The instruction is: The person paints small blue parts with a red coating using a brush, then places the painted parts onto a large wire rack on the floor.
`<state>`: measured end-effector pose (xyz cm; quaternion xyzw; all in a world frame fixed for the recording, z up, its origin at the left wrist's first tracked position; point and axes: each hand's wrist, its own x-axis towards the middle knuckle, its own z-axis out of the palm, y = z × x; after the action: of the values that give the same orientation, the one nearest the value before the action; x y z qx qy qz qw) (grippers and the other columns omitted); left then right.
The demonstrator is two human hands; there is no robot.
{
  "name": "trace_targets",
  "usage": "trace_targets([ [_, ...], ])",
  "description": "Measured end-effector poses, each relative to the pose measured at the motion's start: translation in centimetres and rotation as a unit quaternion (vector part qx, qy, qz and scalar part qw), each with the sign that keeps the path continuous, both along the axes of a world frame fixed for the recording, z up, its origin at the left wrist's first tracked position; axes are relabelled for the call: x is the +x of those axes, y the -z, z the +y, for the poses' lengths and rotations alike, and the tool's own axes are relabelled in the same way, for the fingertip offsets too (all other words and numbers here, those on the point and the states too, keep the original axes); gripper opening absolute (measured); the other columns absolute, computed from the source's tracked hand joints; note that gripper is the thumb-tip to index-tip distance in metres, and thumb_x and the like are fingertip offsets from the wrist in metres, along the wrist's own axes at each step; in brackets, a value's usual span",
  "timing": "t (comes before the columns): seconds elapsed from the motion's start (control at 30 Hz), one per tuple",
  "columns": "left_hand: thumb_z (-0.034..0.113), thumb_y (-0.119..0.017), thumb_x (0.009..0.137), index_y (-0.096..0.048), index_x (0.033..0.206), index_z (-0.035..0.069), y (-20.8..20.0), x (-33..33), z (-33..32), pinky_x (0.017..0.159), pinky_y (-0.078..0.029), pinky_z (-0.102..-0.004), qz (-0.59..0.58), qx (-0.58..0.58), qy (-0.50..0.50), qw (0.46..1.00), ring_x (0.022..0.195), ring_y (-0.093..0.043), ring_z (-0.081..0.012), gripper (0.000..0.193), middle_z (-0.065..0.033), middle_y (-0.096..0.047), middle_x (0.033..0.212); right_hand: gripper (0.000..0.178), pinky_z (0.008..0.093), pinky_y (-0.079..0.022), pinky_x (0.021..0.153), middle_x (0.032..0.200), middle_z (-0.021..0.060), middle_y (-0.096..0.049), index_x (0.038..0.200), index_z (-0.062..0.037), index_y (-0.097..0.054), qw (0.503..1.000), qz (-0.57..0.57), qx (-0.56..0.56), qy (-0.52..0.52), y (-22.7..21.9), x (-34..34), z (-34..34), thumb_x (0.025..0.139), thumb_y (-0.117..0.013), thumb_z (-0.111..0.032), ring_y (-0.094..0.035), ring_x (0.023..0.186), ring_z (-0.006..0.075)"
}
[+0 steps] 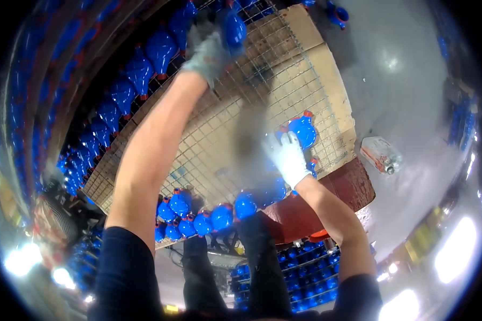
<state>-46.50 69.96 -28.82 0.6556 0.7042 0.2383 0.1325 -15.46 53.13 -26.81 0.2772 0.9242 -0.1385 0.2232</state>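
Note:
In a grey glove, my left hand (pixel 204 52) reaches to the far side of the wire-mesh rack and is smeared by motion. Right beside it is a glossy blue rounded part (pixel 235 31); whether the fingers grip it cannot be made out. My right hand (pixel 288 158), in a white glove, has its fingers against the left side of another blue rounded part with red end caps (pixel 304 132). That part rests over the mesh and cardboard (pixel 318 69). Several similar blue parts (pixel 221 217) line the near edge, some of them blurred.
A row of blue parts with red caps (pixel 140 72) runs along the far left. A dark red block (pixel 300 214) lies under the near right edge. On the grey floor to the right sits a clear plastic container (pixel 381 155). Racked blue parts (pixel 310 273) stand below.

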Motion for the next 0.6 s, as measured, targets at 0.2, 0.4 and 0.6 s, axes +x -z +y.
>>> trace_targets([
  [0.2, 0.062, -0.069, 0.081, -0.052, 0.147, 0.019, 0.9, -3.5, 8.1, 0.105, -0.045, -0.0503, 0.313, -0.17, 0.027, 0.934, 0.123, -0.054, -0.042, 0.08, -0.0209, -0.054, 0.141, 0.046, 0.0507, -0.041, 0.11, 0.142, 0.0101, -0.055, 0.138, -0.0192, -0.057, 1.0, -0.014, -0.015, 0.008, 0.0, 0.2, -0.1, 0.092, -0.058, -0.015, -0.058, 0.117, 0.0319],
  [0.4, 0.061, -0.063, 0.092, -0.045, 0.153, 0.027, 3.1, -7.3, 8.7, 0.106, -0.048, -0.052, 0.223, 0.085, 0.114, 0.964, 0.133, -0.052, -0.038, 0.072, -0.0195, -0.046, 0.149, 0.046, 0.0517, -0.046, 0.102, 0.139, 0.0051, -0.057, 0.134, -0.026, -0.061, 0.995, 0.099, -0.008, 0.008, -0.3, 0.3, 2.8, 0.089, -0.059, -0.016, -0.058, 0.112, 0.0307],
  [0.6, 0.062, -0.067, 0.09, -0.052, 0.147, 0.029, 3.6, -8.0, 7.6, 0.102, -0.053, -0.0472, 0.149, 0.124, 0.087, 0.977, 0.128, -0.057, -0.0311, 0.068, -0.0088, -0.054, 0.143, 0.063, 0.0457, -0.053, 0.082, 0.136, 0.0018, -0.058, 0.135, -0.0267, -0.059, 0.963, 0.136, 0.229, 0.026, 0.8, -8.0, 20.9, 0.077, -0.069, -0.003, -0.06, 0.102, 0.0312],
])
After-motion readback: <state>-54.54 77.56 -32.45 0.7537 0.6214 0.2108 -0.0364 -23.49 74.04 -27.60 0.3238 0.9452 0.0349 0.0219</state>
